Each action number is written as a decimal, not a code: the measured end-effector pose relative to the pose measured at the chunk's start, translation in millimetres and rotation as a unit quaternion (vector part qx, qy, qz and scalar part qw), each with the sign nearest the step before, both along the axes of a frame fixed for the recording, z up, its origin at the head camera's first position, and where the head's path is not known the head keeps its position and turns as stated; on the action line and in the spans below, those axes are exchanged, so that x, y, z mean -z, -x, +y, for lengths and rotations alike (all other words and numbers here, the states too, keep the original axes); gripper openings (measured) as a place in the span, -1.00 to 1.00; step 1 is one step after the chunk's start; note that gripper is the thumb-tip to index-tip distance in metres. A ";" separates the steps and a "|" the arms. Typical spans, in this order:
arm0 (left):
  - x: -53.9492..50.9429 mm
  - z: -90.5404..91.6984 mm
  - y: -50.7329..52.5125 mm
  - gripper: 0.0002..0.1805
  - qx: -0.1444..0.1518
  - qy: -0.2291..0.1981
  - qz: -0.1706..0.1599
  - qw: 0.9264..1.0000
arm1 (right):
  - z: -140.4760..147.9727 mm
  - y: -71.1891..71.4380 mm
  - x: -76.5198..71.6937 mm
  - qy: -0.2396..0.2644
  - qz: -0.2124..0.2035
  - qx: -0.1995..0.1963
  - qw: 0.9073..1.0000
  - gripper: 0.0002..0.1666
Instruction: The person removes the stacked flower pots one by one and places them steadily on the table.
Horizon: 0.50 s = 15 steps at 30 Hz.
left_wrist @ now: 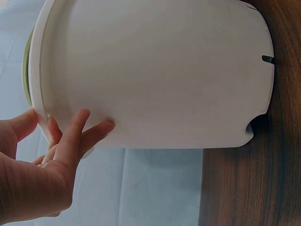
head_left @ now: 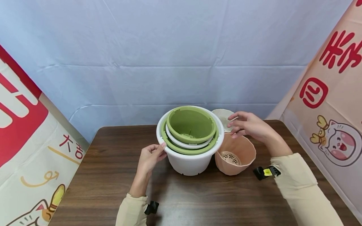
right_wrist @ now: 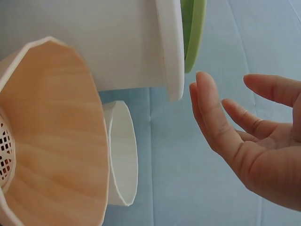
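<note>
A large white pot (head_left: 190, 164) stands on the table with a green pot, a smaller white pot and a smaller green pot (head_left: 192, 122) nested inside it. My left hand (head_left: 150, 157) pinches the left side of its rim, thumb on top; in the left wrist view the fingers of the left hand (left_wrist: 61, 160) lie against the white wall (left_wrist: 164, 75). Above an orange pot (head_left: 236, 152), my right hand (head_left: 251, 125) hangs in the air, fingers apart and slightly bent, touching nothing. The right wrist view has this hand (right_wrist: 254, 136) beside the white rim (right_wrist: 171, 52).
Behind the orange pot (right_wrist: 61, 132) is a small cream pot (right_wrist: 123, 155), partly hidden by the right hand in the head view. A pale blue cloth (head_left: 135, 78) hangs behind the brown table (head_left: 113, 175). Printed cloths hang at both sides.
</note>
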<state>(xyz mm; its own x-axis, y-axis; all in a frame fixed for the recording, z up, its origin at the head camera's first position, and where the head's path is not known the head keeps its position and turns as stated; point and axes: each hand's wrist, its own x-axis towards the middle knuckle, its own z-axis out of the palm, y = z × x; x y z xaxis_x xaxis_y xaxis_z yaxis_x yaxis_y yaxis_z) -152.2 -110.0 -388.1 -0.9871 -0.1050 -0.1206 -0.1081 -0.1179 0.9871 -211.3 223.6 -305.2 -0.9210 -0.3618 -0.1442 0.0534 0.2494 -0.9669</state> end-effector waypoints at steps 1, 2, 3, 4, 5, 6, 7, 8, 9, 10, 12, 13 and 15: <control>-0.1 0.1 -0.3 -0.71 0.000 0.000 0.000 1.000 | -1.2 0.2 -0.3 0.000 -0.001 -0.001 1.000 -0.57; -0.1 0.0 -0.4 -0.71 0.000 0.001 0.000 1.000 | -2.4 0.5 -0.5 0.002 -0.001 -0.003 1.000 -0.56; -0.2 0.0 -0.5 -0.71 0.000 0.002 -0.001 1.000 | -3.3 0.8 -0.7 0.002 0.000 -0.004 1.000 -0.56; -0.2 -0.1 -0.6 -0.71 -0.001 0.003 -0.001 1.000 | -4.3 1.0 -1.0 0.003 -0.001 -0.004 1.000 -0.56; -0.3 -0.1 -0.6 -0.71 -0.001 0.004 -0.001 1.000 | -5.4 1.0 -1.4 0.004 -0.001 -0.004 1.000 -0.56; -0.4 0.0 -0.6 -0.71 -0.001 0.004 -0.001 1.000 | -6.6 1.0 -1.9 0.005 0.000 -0.004 1.000 -0.56; -0.4 0.0 -0.6 -0.71 -0.001 0.004 -0.001 1.000 | -7.7 1.3 -2.2 0.007 0.000 -0.004 1.000 -0.57; -0.3 -0.1 -0.5 -0.70 -0.001 0.004 -0.001 1.000 | -8.7 1.8 -2.2 0.007 0.000 -0.004 1.000 -0.57; -0.1 -0.1 -0.4 -0.70 -0.001 0.004 -0.001 1.000 | -9.7 2.2 -2.3 0.007 0.000 -0.004 1.000 -0.57; 0.1 -0.2 -0.3 -0.70 -0.001 0.005 0.000 1.000 | -11.0 2.6 -2.4 0.008 -0.001 -0.005 1.000 -0.57; 0.3 -0.3 -0.1 -0.70 0.000 0.004 0.000 1.000 | -13.2 3.6 -2.4 0.011 -0.002 -0.007 1.000 -0.58; 0.4 -0.3 0.0 -0.70 0.000 0.004 0.000 1.000 | -14.1 4.2 -2.3 0.011 -0.004 -0.008 1.000 -0.58; 0.5 -0.3 0.0 -0.70 0.000 0.004 0.001 1.000 | -16.2 5.0 -2.0 0.014 -0.009 -0.010 1.000 -0.58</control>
